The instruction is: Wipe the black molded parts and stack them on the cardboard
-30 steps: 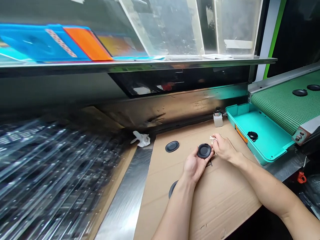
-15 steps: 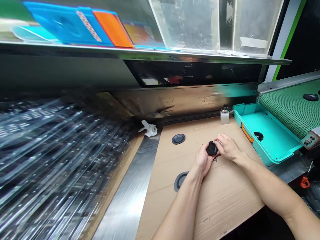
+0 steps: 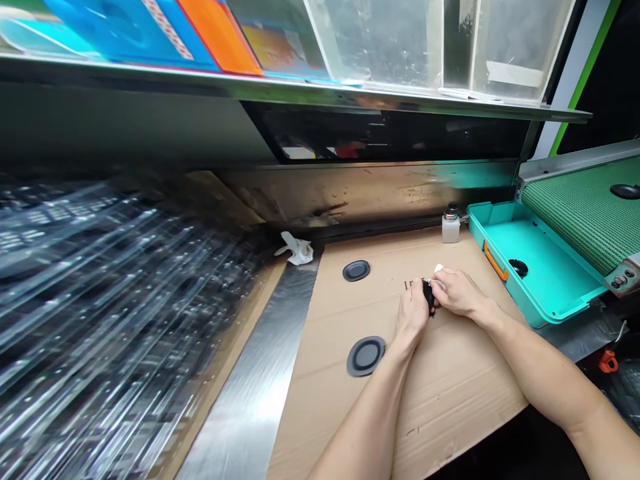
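Above the cardboard sheet (image 3: 450,400), my left hand (image 3: 413,310) grips a small black round part (image 3: 429,297), now turned nearly edge-on and partly covered by the fingers. Close against it, my right hand (image 3: 457,292) is closed, its fingertips at the part's right side. Something small and white (image 3: 439,268) pokes out at the right fingers; its kind is too small to tell. Two black oval discs with raised rings lie flat on the cardboard, the far disc (image 3: 356,270) and the near disc (image 3: 367,355), which sits beside my left forearm.
A small bottle (image 3: 451,228) stands at the cardboard's back edge. To the right are a turquoise tray (image 3: 545,310) holding a black part, and a green conveyor belt (image 3: 585,207). A crumpled white glove or cloth (image 3: 298,251) lies back left, near stacked clear plastic trays (image 3: 110,320).
The black part in my left hand has turned from facing me to nearly edge-on, with the left fingers now over it. The view has shifted slightly, uncovering the whole near disc.
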Tool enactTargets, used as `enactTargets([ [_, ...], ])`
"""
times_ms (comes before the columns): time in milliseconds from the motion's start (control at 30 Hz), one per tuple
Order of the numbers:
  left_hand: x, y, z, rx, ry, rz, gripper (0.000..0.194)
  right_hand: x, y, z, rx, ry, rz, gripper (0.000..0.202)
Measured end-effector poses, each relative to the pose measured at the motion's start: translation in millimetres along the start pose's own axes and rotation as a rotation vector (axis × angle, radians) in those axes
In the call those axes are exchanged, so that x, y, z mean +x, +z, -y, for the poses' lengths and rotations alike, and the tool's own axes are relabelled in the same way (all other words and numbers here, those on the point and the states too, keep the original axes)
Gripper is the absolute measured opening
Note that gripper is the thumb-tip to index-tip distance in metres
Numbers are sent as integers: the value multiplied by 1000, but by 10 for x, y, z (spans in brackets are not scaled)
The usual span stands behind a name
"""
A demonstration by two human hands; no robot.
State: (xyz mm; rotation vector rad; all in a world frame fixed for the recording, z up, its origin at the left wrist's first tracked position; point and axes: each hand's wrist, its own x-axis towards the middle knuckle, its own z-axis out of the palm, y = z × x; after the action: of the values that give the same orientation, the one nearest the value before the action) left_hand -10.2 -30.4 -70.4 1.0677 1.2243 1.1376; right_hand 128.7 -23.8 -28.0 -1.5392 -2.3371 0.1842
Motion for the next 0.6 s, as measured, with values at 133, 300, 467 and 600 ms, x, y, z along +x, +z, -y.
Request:
enactTargets([
  [133,-32,-28,6,142,86,-6,59,-26,-58,21,-59,67,58,24],
  [300,-61,0,-50,225,137,-24,60,-43,-98,34,-90,46,47,28],
  [467,-69,11,-31,362,218,-32,57,-52,-161,39,-130,69,83,27],
  [600,-76,22,-12,362,211,-30,58,-71,-218,43,-118,70,101,26],
])
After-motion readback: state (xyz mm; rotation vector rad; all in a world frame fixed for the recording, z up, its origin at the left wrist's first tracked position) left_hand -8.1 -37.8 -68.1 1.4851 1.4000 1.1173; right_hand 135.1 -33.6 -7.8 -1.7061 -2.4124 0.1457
